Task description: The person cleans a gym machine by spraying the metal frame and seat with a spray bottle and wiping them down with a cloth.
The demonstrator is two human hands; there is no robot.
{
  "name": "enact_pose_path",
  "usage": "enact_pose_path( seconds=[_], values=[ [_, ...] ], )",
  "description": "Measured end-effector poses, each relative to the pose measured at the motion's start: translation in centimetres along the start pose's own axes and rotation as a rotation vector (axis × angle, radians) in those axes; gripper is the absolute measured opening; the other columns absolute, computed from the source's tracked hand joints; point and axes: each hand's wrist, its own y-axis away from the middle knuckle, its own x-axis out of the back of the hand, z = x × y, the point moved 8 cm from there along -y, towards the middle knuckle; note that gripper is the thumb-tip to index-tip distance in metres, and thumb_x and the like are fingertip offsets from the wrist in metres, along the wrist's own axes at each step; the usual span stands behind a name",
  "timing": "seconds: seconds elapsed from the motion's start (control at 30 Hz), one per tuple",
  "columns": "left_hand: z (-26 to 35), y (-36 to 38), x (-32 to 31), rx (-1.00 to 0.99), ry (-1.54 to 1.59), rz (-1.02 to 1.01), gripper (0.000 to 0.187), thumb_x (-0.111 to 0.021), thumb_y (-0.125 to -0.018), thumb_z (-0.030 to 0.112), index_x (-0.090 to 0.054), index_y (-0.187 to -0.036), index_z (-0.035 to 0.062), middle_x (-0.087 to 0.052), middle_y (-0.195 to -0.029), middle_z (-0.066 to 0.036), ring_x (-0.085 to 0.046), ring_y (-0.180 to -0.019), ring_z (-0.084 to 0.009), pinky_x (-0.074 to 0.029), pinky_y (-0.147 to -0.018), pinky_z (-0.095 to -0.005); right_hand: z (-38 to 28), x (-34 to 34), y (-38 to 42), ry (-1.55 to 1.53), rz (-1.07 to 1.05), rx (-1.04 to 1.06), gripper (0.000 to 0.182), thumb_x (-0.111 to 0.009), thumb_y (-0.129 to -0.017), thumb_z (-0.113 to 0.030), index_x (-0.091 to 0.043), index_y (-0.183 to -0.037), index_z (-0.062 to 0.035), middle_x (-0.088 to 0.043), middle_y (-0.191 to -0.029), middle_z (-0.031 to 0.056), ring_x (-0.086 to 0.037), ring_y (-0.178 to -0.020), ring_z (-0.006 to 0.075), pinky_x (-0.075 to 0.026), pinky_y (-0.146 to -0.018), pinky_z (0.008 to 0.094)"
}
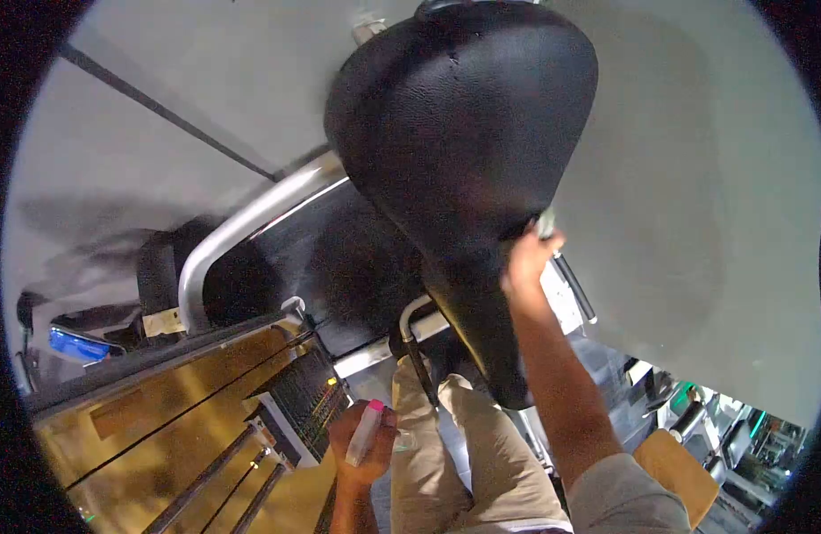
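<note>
In the lower middle, my left hand [361, 440] is wrapped round what looks like a spray bottle [364, 434], with a whitish head and a pink tip. Most of its body is hidden by my fingers. My right hand [528, 260] presses a whitish cloth [544, 224] against the right edge of a large black padded cushion [464, 116]; motion blurs both hand and cloth. This cushion is broad at the top and narrows towards my legs. Small marks show on its upper surface.
A bent silver metal frame [250, 214] runs left of the cushion. Below it stands a weight stack [299, 405] beside a gold-toned panel [152, 427]. A black-gripped handle [419, 356] sticks out near my knees. Other gym machines [695, 418] stand at lower right.
</note>
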Motion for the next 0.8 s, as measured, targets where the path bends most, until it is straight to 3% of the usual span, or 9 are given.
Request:
enact_pose_path(
  seconds=[0.03, 0.13, 0.2, 0.33, 0.47, 0.53, 0.57, 0.63, 0.8],
  values=[
    [-0.3, 0.0, 0.0, 0.003, -0.012, -0.006, 0.006, -0.064, -0.082, 0.006, -0.065, -0.082, 0.0007, -0.063, -0.07, -0.01, -0.064, -0.06, -0.018, -0.049, -0.054, -0.0302, -7.4, -1.1, 1.0, -0.027, -0.065, 0.087, 0.038, -0.056, -0.093, -0.003, -0.037, -0.126, -0.0039, -0.049, -0.115, 0.0123, -0.049, -0.109, 0.0223, -0.037, -0.1, 0.0366],
    [0.9, -0.6, -0.9, -0.016, -0.053, -0.047, 0.005, -0.065, -0.081, 0.007, -0.065, -0.083, 0.0018, -0.064, -0.073, -0.01, -0.064, -0.065, -0.0184, -0.05, -0.057, -0.03, -25.3, -4.7, 3.3, -0.102, -0.28, 0.752, 0.045, -0.061, -0.089, -0.004, -0.04, -0.129, -0.0034, -0.048, -0.125, 0.0174, -0.046, -0.121, 0.0278, -0.036, -0.105, 0.04],
    [1.6, -1.2, -1.6, 0.014, -0.031, -0.061, 0.005, -0.066, -0.081, 0.007, -0.065, -0.083, 0.0023, -0.065, -0.075, -0.011, -0.065, -0.066, -0.0193, -0.05, -0.059, -0.0306, -33.7, -6.9, 7.2, -0.032, -0.269, 1.329, 0.048, -0.066, -0.076, 0.001, -0.052, -0.122, -0.0056, -0.049, -0.121, 0.0216, -0.05, -0.109, 0.0365, -0.041, -0.095, 0.0455],
    [2.3, -1.8, -2.8, -0.005, 0.073, -0.051, 0.003, -0.066, -0.08, 0.005, -0.065, -0.082, 0.0035, -0.066, -0.075, -0.011, -0.066, -0.066, -0.022, -0.052, -0.06, -0.0323, -33.4, -8.3, 10.4, 0.261, -0.172, 1.546, 0.051, -0.06, -0.068, 0.007, -0.057, -0.116, -0.0094, -0.05, -0.121, 0.0213, -0.046, -0.116, 0.0375, -0.037, -0.093, 0.0488],
    [3.5, -2.8, -3.0, 0.015, -0.166, -0.088, 0.003, -0.065, -0.08, 0.004, -0.065, -0.083, 0.0037, -0.066, -0.075, -0.011, -0.067, -0.065, -0.0229, -0.053, -0.059, -0.0326, -16.4, -4.5, 8.4, 0.344, -0.372, 1.348, 0.04, -0.061, -0.075, -0.013, -0.052, -0.114, -0.0077, -0.042, -0.119, 0.0282, -0.042, -0.108, 0.0422, -0.035, -0.094, 0.0534],
    [4.0, -3.1, -2.9, 0.056, -0.228, -0.09, 0.007, -0.062, -0.083, 0.005, -0.066, -0.086, 0.0008, -0.066, -0.076, -0.01, -0.066, -0.065, -0.0205, -0.054, -0.058, -0.0316, -4.1, -1.9, 7.0, 0.452, -0.479, 1.202, 0.046, -0.065, -0.069, -0.002, -0.047, -0.111, -0.0083, -0.041, -0.121, 0.0279, -0.04, -0.118, 0.0441, -0.034, -0.098, 0.0561],
    [3.5, -3.3, -2.8, 0.059, -0.208, -0.088, 0.007, -0.062, -0.083, 0.005, -0.066, -0.086, 0.0007, -0.065, -0.075, -0.009, -0.066, -0.064, -0.0197, -0.053, -0.057, -0.0314, 0.7, -0.1, 6.2, 0.218, -0.485, 1.157, 0.046, -0.066, -0.066, -0.001, -0.055, -0.109, -0.0138, -0.041, -0.123, 0.0231, -0.042, -0.113, 0.041, -0.037, -0.094, 0.0519],
    [1.5, -3.1, -2.3, 0.05, -0.137, -0.091, 0.004, -0.064, -0.082, 0.005, -0.066, -0.084, 0.0023, -0.064, -0.072, -0.009, -0.065, -0.062, -0.0193, -0.051, -0.055, -0.0315, 4.3, 1.5, 5.5, 0.491, -0.465, 0.929, 0.059, -0.057, -0.069, 0.006, -0.042, -0.124, -0.0117, -0.04, -0.122, 0.019, -0.044, -0.112, 0.034, -0.04, -0.095, 0.0436],
    [1.6, -3.5, -2.7, 0.083, -0.088, -0.064, 0.003, -0.066, -0.08, 0.005, -0.065, -0.082, 0.0038, -0.06, -0.069, -0.008, -0.061, -0.059, -0.018, -0.048, -0.053, -0.0312, 19.4, 3.3, -0.3, -0.113, -0.18, -0.314, 0.054, -0.043, -0.079, -0.001, -0.031, -0.131, -0.0091, -0.042, -0.1, 0.0086, -0.046, -0.093, 0.0215, -0.041, -0.091, 0.0413]
  ],
)
